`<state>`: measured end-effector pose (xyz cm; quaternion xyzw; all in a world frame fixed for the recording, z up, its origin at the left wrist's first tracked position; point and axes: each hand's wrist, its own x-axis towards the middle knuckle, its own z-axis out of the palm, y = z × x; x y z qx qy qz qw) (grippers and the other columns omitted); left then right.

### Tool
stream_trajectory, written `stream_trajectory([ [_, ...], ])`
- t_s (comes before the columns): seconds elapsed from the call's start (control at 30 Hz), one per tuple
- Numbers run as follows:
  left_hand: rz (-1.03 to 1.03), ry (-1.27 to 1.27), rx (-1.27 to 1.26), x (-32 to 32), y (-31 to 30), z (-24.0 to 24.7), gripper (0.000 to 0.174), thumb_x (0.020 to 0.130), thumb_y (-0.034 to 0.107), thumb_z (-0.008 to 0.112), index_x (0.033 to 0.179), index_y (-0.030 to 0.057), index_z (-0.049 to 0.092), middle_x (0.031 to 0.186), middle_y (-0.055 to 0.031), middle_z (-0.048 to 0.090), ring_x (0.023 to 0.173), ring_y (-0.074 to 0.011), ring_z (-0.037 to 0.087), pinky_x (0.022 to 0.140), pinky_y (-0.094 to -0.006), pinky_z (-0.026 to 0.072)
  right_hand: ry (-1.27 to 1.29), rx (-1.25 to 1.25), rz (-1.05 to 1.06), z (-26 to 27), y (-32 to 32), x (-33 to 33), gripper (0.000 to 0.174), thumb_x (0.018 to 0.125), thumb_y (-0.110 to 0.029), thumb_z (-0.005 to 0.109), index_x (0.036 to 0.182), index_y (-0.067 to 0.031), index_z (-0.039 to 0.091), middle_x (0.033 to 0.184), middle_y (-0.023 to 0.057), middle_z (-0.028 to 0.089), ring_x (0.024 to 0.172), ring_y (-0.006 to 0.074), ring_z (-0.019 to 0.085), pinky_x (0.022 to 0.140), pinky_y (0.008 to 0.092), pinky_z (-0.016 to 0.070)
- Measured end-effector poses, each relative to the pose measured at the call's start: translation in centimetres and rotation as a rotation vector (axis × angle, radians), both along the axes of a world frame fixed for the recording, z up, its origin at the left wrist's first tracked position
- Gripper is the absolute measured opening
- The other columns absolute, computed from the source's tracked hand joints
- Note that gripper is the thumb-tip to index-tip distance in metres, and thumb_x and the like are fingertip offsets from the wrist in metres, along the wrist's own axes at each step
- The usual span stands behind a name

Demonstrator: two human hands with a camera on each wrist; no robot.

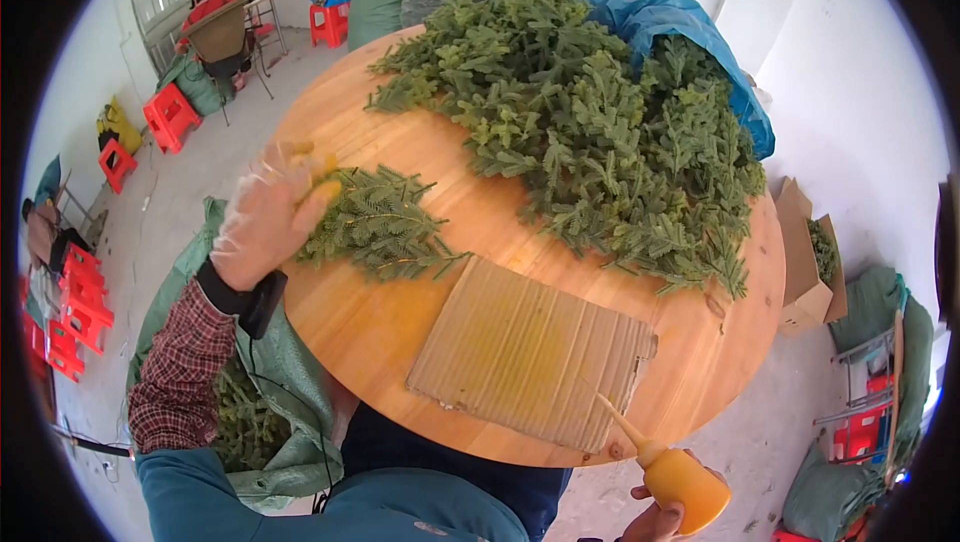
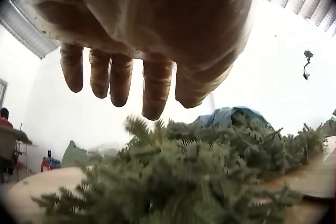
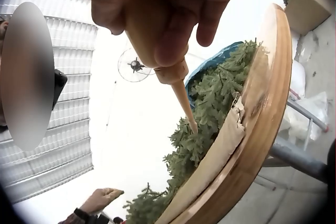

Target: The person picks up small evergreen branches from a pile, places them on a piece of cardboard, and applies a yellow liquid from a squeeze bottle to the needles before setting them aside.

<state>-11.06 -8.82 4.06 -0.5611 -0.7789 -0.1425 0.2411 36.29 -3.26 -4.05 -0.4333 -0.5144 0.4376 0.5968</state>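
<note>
My left hand (image 1: 262,222), in a clear plastic glove with yellow-stained fingertips, is over the left side of a small pile of green fir sprigs (image 1: 378,227). Its fingers (image 2: 156,85) extend fairly straight above the needles in the left wrist view, with nothing between them. At the near right edge of the table, my right hand (image 1: 657,520) grips a yellow squeeze bottle (image 1: 688,490). The bottle's long thin nozzle (image 3: 184,100) points toward a flat piece of corrugated cardboard (image 1: 520,352), which carries a yellow stain in its middle.
A large heap of fir sprigs (image 1: 600,132) spills from a blue plastic bag (image 1: 650,2) across the far side of the round wooden table (image 1: 350,332). A green woven sack (image 1: 290,392) stands at the near left. A cardboard box (image 1: 805,272) sits beyond the right edge.
</note>
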Motion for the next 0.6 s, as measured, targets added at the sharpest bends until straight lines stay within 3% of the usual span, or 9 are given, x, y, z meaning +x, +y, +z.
stream_trajectory([
  [0.03,0.019,0.078,0.062,0.6,0.4,1.3,0.030,0.089,0.023,0.066,0.113,0.0057,0.067,0.117,-0.0185,0.061,0.102,-0.0364,0.060,0.088,-0.0446,0.0480,0.067,-0.073,0.008,0.3,0.0,0.0,0.073,0.081,-0.039,0.083,0.125,-0.0013,0.039,0.119,0.0329,0.061,0.111,0.0414,0.065,0.096,0.0492,0.0533],
  [0.07,0.038,0.158,0.125,1.1,0.9,2.1,0.029,0.088,0.023,0.065,0.111,0.0056,0.068,0.115,-0.0180,0.062,0.101,-0.0357,0.060,0.087,-0.0448,0.0485,0.069,-0.074,0.007,0.3,0.1,0.0,0.073,0.081,-0.039,0.083,0.125,-0.0013,0.039,0.119,0.0329,0.061,0.111,0.0414,0.065,0.096,0.0492,0.0533],
  [0.17,-0.103,0.036,0.076,3.6,4.2,3.3,0.026,0.088,0.024,0.065,0.107,0.0065,0.068,0.101,-0.0167,0.066,0.093,-0.0330,0.064,0.080,-0.0455,0.0499,0.048,-0.012,-0.002,0.3,0.4,-0.1,0.076,0.084,-0.046,0.077,0.131,-0.0009,0.039,0.121,0.0289,0.060,0.101,0.0374,0.065,0.082,0.0432,0.0536],
  [0.23,-0.321,-0.082,-0.035,5.1,7.5,2.0,0.024,0.087,0.027,0.065,0.102,0.0074,0.067,0.088,-0.0147,0.067,0.082,-0.0325,0.065,0.073,-0.0462,0.0506,0.033,0.034,-0.006,0.2,0.7,-0.2,0.078,0.086,-0.051,0.073,0.136,-0.0007,0.039,0.123,0.0262,0.059,0.095,0.0348,0.065,0.073,0.0392,0.0538],
  [0.3,-0.369,-0.243,-0.214,8.3,10.5,1.0,0.028,0.088,0.029,0.065,0.101,0.0037,0.062,0.085,-0.0160,0.065,0.077,-0.0339,0.065,0.068,-0.0463,0.0508,0.017,0.087,-0.015,-0.1,1.1,-0.4,0.081,0.088,-0.055,0.069,0.140,-0.0004,0.038,0.125,0.0236,0.059,0.088,0.0321,0.065,0.064,0.0352,0.0540],
  [0.37,-0.433,-0.159,-0.221,9.6,13.3,-1.6,0.031,0.089,0.028,0.065,0.102,-0.0003,0.057,0.081,-0.0160,0.065,0.075,-0.0343,0.066,0.066,-0.0467,0.0505,0.012,0.087,-0.015,-0.1,1.2,0.3,0.081,0.088,-0.056,0.068,0.140,-0.0003,0.039,0.125,0.0234,0.059,0.087,0.0316,0.065,0.064,0.0350,0.0539],
  [0.6,-0.257,-0.268,-0.204,11.4,19.5,-4.9,0.032,0.089,0.025,0.065,0.102,-0.0032,0.056,0.074,-0.0166,0.064,0.075,-0.0330,0.066,0.066,-0.0457,0.0503,-0.015,0.053,0.004,-0.3,1.0,1.6,0.080,0.088,-0.056,0.068,0.138,0.0000,0.040,0.123,0.0228,0.060,0.079,0.0287,0.065,0.063,0.0337,0.0532],
])
